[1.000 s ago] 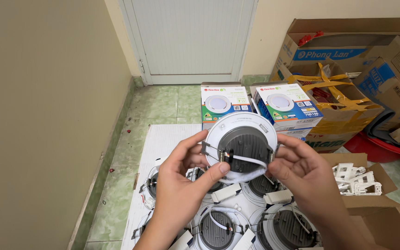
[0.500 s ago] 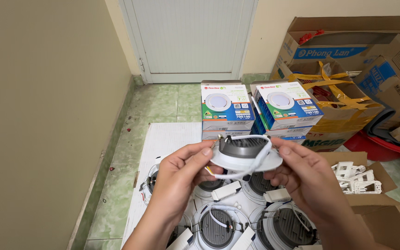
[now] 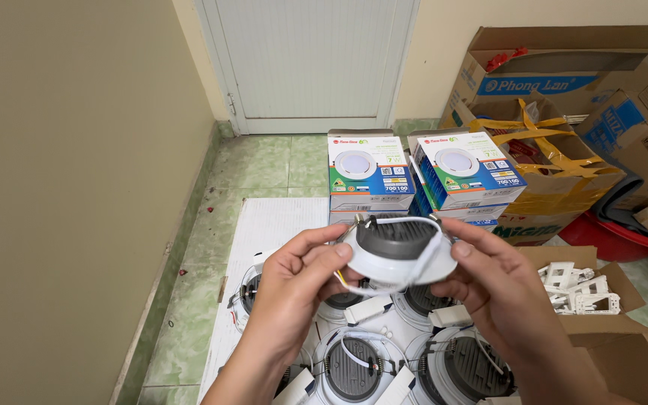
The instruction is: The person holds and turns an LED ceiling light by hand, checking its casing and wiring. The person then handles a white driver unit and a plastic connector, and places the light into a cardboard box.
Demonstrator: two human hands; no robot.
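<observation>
Since a second ago downlight (image 3: 399, 255) tipped from back-facing to near flat, white rim low | step: both hands turning it above floor lights (image 3: 354, 367) | left hand (image 3: 301, 289), right hand (image 3: 496, 289) each pinch rim | next: steady wire-side handling | hidden: face, spring clips.

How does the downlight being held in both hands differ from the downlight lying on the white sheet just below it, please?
The held downlight is up in the air, gripped at its rim by the left hand and right hand; the lying downlight rests on the white sheet. The held downlight is tilted, showing its side, while the lying downlight faces straight up. Both have a white rim, a dark grey ribbed back and a white wire.
</observation>
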